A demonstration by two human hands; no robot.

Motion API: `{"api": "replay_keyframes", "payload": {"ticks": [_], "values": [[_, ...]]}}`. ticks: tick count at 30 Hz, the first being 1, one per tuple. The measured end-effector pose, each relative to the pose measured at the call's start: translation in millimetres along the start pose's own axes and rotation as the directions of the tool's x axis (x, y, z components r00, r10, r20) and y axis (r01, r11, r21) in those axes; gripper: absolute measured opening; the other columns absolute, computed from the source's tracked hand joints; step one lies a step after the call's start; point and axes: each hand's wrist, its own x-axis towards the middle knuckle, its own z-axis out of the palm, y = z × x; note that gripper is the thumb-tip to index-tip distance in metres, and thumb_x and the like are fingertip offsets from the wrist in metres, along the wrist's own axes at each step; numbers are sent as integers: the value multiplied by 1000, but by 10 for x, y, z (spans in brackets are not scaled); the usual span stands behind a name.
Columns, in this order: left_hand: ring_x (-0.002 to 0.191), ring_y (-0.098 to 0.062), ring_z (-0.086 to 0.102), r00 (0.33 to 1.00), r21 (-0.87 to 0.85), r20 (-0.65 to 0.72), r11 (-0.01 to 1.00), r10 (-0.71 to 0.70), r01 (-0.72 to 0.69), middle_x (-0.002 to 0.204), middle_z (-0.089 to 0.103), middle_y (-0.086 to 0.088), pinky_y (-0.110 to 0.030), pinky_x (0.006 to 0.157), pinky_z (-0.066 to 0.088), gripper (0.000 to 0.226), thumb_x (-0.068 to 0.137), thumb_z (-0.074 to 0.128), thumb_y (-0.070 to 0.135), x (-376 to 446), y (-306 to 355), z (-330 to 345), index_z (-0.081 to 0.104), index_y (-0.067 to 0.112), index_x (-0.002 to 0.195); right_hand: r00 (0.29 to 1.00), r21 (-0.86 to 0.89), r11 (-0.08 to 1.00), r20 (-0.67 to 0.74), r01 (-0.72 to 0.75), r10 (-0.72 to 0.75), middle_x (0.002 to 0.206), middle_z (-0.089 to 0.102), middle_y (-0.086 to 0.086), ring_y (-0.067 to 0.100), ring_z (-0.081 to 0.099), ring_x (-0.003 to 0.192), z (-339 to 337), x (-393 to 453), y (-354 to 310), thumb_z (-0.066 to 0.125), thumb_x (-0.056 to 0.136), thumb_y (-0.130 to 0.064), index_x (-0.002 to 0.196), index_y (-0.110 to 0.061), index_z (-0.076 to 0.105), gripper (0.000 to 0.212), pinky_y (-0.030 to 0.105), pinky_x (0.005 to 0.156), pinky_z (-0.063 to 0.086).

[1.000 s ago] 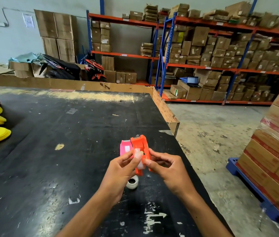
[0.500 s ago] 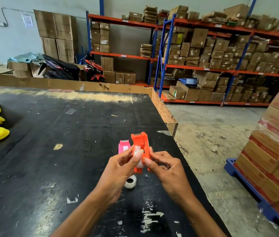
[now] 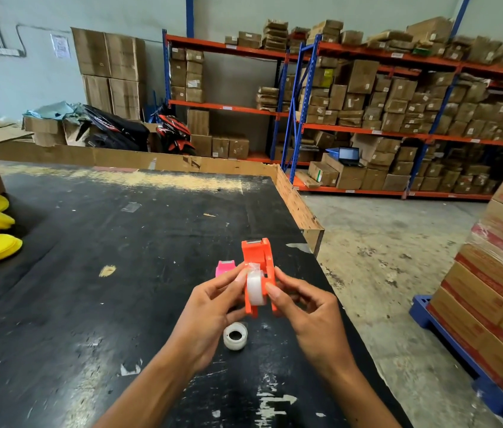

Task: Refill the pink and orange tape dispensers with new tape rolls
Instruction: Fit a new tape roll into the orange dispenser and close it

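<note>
On the scuffed black bench (image 3: 95, 304), at lower centre of the frame, the left hand (image 3: 210, 316) and right hand (image 3: 308, 316) both pinch the orange plastic tape dispenser (image 3: 257, 261) with its white tape roll (image 3: 255, 288). A pink plastic dispenser (image 3: 224, 268) stands just behind the left fingers; a spare clear roll (image 3: 235, 336) lies below.

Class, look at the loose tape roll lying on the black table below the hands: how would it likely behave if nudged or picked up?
The loose tape roll lies flat on its side on the black table, so a nudge would probably slide it rather than roll it. It is small and hollow, so likely light. Stood on edge, it would probably roll readily.
</note>
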Motion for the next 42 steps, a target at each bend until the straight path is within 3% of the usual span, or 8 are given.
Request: {"api": "replay_keyframes", "payload": {"ticks": [6,11,21,28,32,36,39,42], "values": [[95,-16,74,994,10,20,994,110,-110,106,78,-7,-26,74,61,30,84,59,19,-16,26,29,72,16,111,996,-31,998,74,55,-52,99,67,6,11,67,87,-5,-21,40,69,79,-22,103,-25,75,25,23,76,55],[96,-16,74,989,-4,-4,989,149,-149,106,78,-5,-30,75,62,33,82,58,20,5,-6,68,71,16,112,996,-13,996,-21,88,-88,98,67,4,9,67,87,77,-28,55,69,77,-26,103,-27,73,27,20,74,54],[100,-18,73,983,86,10,979,182,-183,108,77,-4,-30,78,61,33,84,59,22,58,-15,14,70,20,114,992,-99,987,5,127,-127,105,68,-5,8,67,97,16,126,-93,65,78,-34,106,-36,69,28,21,82,55],[95,-18,74,994,178,0,978,113,-111,104,78,-6,-28,75,60,30,93,56,18,60,-112,-50,70,13,119,1000,-55,998,25,-7,8,105,66,2,12,68,95,29,112,44,65,83,-25,102,-29,72,20,20,78,56],[82,-12,76,999,187,-32,982,41,-35,90,81,-1,-21,65,59,24,95,53,15,52,-246,-50,72,20,108,987,-182,979,109,-94,116,103,71,-7,0,69,86,-129,176,71,62,89,-21,112,-32,64,26,15,64,54],[88,-13,75,998,204,-52,979,19,-8,98,80,-2,-25,71,59,32,87,60,24,24,-354,-38,71,18,116,988,-239,968,111,-77,106,97,71,-20,-4,68,91,-185,163,140,65,86,-22,101,-41,66,24,17,72,54],[92,-11,74,998,234,-52,972,34,-21,106,78,-3,-23,73,58,37,87,61,23,2,-395,-33,68,13,122,1000,-312,950,-4,-21,21,93,72,-11,1,67,88,-201,187,152,68,85,-25,89,-37,72,13,19,78,52],[92,-2,72,993,297,-46,951,107,-89,105,78,4,-16,74,56,32,87,61,22,-25,-400,-32,69,21,117,999,-376,925,23,45,-39,82,71,-2,9,64,75,-216,242,104,71,82,-25,82,-27,75,5,19,69,50]]}}
